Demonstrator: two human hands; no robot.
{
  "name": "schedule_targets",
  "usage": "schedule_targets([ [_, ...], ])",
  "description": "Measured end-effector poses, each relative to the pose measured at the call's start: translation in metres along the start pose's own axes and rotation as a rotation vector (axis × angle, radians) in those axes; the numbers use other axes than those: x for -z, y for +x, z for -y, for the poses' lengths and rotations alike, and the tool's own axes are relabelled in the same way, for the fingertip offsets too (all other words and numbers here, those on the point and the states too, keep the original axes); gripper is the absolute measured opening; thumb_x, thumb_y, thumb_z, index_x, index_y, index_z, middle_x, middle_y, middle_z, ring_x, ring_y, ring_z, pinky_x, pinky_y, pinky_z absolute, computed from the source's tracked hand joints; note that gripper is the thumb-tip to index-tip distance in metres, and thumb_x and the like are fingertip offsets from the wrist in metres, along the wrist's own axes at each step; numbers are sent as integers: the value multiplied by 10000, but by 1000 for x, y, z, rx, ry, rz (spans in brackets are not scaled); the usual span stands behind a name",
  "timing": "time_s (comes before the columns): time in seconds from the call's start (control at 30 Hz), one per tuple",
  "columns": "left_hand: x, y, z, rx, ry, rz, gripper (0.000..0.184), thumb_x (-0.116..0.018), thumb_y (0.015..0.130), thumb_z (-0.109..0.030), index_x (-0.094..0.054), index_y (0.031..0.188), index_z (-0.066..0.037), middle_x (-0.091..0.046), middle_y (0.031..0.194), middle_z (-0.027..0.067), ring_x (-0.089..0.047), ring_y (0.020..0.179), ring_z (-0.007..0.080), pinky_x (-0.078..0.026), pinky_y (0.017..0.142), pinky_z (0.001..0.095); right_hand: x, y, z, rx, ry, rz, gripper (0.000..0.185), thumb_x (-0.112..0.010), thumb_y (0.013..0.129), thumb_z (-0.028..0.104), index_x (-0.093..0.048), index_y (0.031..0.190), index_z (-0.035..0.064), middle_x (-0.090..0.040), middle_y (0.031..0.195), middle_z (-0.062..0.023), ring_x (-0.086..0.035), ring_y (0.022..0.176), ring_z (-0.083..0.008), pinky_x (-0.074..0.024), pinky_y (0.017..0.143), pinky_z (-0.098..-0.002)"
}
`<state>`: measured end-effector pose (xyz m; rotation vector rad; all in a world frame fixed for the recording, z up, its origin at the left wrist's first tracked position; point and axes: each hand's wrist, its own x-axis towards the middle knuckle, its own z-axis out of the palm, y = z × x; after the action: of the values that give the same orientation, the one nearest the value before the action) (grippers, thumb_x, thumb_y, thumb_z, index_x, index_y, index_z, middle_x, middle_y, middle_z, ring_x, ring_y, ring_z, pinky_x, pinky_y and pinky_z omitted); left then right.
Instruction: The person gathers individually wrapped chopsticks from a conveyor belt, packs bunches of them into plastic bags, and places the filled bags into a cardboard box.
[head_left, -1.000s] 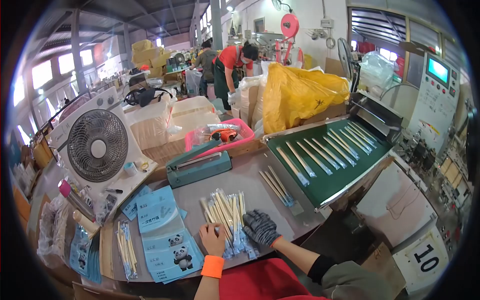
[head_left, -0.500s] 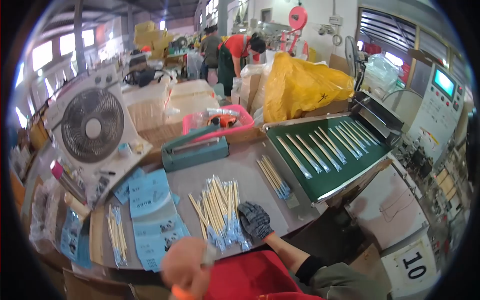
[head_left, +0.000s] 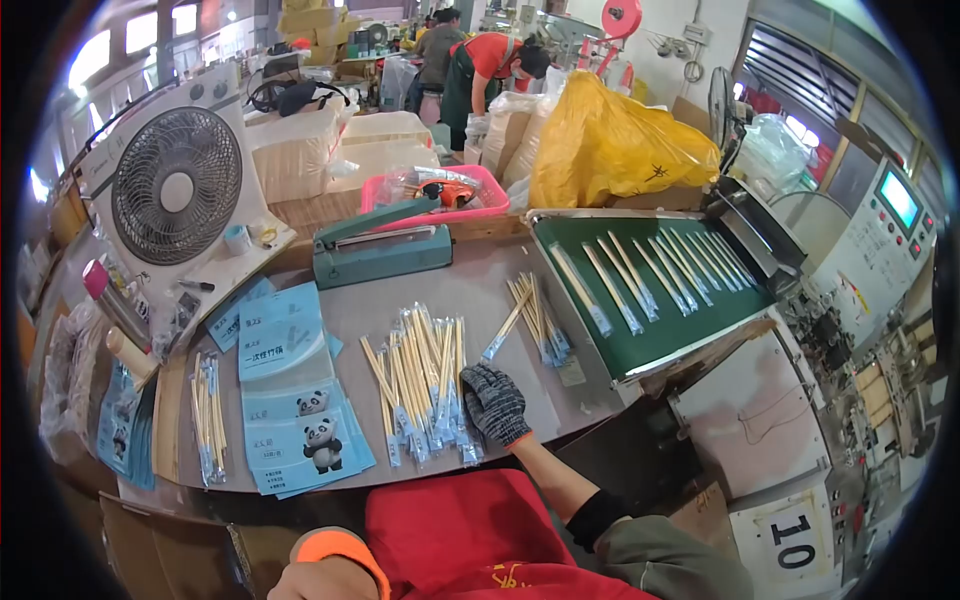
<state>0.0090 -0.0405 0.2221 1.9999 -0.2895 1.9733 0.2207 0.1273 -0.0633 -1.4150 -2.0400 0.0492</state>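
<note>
Shows gathering apparently partway: chopsticks (head_left: pixel 425 370) piled beside the right hand (head_left: pixel 495 402) (cannot tell its grip, nor see the left hand), with others remaining on the belt (head_left: pixel 685 330).

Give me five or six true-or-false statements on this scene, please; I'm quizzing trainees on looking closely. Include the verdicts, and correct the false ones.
1. Wrapped sticks lie in a pile on the grey table, next to the right hand. True.
2. The right hand is bare. False: it wears a grey glove.
3. The blue bags carry panda pictures. True.
4. The yellow bag lies on the green belt. False: it sits beyond the belt, seen from the person.
5. The number 10 shows at the lower right. True.
6. The orange wristband is on the right arm. False: it is on the left arm.
</note>
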Motion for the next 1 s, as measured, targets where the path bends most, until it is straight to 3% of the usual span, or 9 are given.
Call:
schedule_targets([
  [0.23, -11, 1, 3, -67, -70, -132, 166, -559, 869, -150, -539, 1034, -151, -556, 688, 22, -577, 596, 166, -511, 592, 288, 0, -2, 1, -7, 18, -11, 355, -557, 796, 178, -587, 1145, 122, -583, 1177, -115, -510, 1143, -305, -375, 996, -417],
  [0.37, -3, -3, -5, -10, 95, 25, 218, -557, 880, -156, -536, 1097, -163, -564, 688, 22, -580, 593, 167, -513, 588, 284, -4, -2, -3, 33, 27, -66, 315, -543, 790, 138, -617, 1095, 116, -600, 1145, -115, -529, 1114, -311, -405, 963, -432],
  [0.43, -13, -4, -4, -55, 115, -149, 247, -574, 883, -184, -534, 1127, -172, -567, 687, 14, -581, 599, 162, -512, 585, 283, -5, -2, -7, -23, 69, -84, 300, -533, 789, 144, -635, 1069, 107, -610, 1130, -107, -535, 1104, -308, -419, 947, -425],
  [0.53, -13, 1, -3, -94, 100, -196, 248, -594, 879, -218, -535, 1116, -177, -573, 689, 2, -577, 587, 156, -507, 577, 280, 10, 33, -33, 165, -227, -134, 311, -511, 812, 210, -642, 1070, 98, -588, 1185, -118, -513, 1137, -294, -375, 993, -418],
  [0.7, -7, -1, -8, -70, 132, -173, 271, -590, 876, -216, -533, 1139, -185, -576, 693, 0, -581, 582, 154, -503, 578, 275, 52, 96, -61, -103, -676, -93, 574, -539, 814, 398, -491, 1286, 76, -404, 1380, -208, -384, 1276, -343, -332, 1041, -426],
  [0.77, 0, -5, -8, -84, 167, -51, 305, -575, 880, -219, -530, 1180, -195, -571, 689, -1, -583, 586, 147, -504, 583, 275, 37, 107, -102, -459, -376, 2, 683, -586, 766, 504, -494, 1269, 51, -386, 1378, -233, -333, 1302, -360, -280, 1078, -424],
  [0.8, 0, -5, -6, -79, 165, -50, 305, -575, 880, -219, -530, 1180, -195, -571, 689, -1, -583, 586, 147, -504, 583, 275, 40, 115, -103, -462, -375, 5, 683, -586, 766, 504, -494, 1269, 51, -386, 1378, -233, -333, 1302, -360, -280, 1078, -424],
  [0.87, -5, -5, -2, -82, 105, -126, 254, -559, 885, -225, -544, 1134, -180, -569, 691, -1, -575, 579, 142, -506, 590, 277, 47, 118, -113, -807, -96, 453, 728, -602, 758, 496, -443, 1306, 43, -364, 1388, -239, -341, 1290, -388, -292, 1073, -420],
  [1.0, -17, -5, 6, -51, 97, -204, 224, -546, 890, -234, -551, 1106, -173, -562, 689, -2, -566, 576, 138, -508, 602, 276, 31, 75, -81, -519, -241, 288, 636, -575, 808, 410, -423, 1326, 74, -377, 1379, -229, -357, 1271, -398, -295, 1070, -427],
])
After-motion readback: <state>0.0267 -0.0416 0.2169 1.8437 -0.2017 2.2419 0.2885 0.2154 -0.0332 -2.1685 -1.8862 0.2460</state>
